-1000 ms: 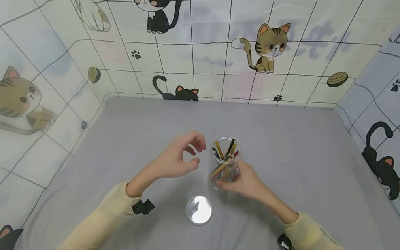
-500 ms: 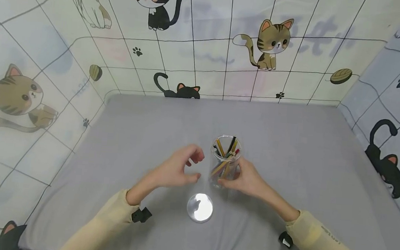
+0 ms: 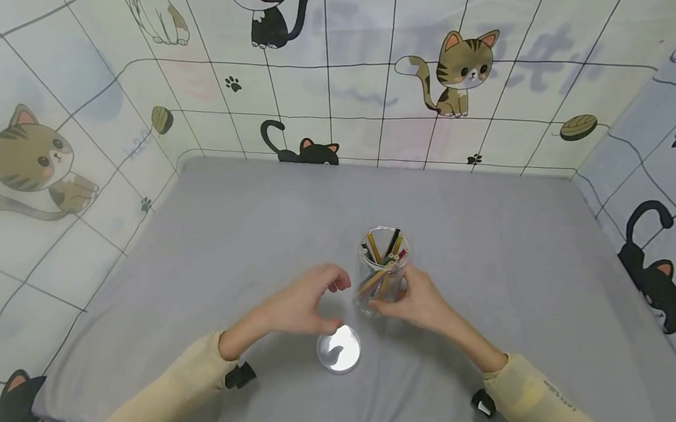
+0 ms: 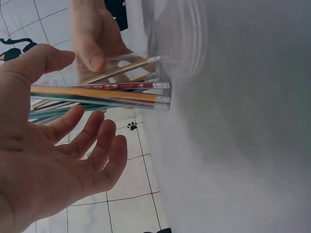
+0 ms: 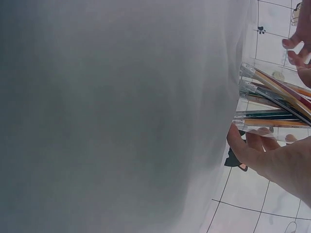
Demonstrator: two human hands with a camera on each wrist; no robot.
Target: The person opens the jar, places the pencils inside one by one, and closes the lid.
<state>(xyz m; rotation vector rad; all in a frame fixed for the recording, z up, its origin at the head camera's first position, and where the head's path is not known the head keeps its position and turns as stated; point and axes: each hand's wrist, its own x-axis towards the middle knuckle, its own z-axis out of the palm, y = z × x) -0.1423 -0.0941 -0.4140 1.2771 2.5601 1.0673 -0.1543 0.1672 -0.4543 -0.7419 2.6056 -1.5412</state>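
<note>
A clear jar (image 3: pixel 364 282) stands upright on the grey cloth, holding several pencils (image 3: pixel 383 258) in mixed colours. My right hand (image 3: pixel 423 303) grips its lower part from the right, thumb across the near side; in the right wrist view its fingers (image 5: pixel 243 148) wrap the jar's base end. To the left of the jar, my left hand (image 3: pixel 305 305) holds nothing, its fingers loosely curved and thumb apart. Its thumb tip overlaps the edge of a round clear lid (image 3: pixel 339 355) in the head view. The left wrist view shows the lid (image 4: pixel 192 41) beside the jar's base.
Grey cloth (image 3: pixel 277 212) covers the table. Walls (image 3: pixel 348 98) printed with cartoon cats and grid lines close off the back and both sides. A dark strap piece (image 3: pixel 240 375) sits at the left cuff, another (image 3: pixel 483 403) at the right.
My left hand has come down toward me and slightly right, from beside the jar's rim to just above the lid. My right hand keeps its grip on the jar.
</note>
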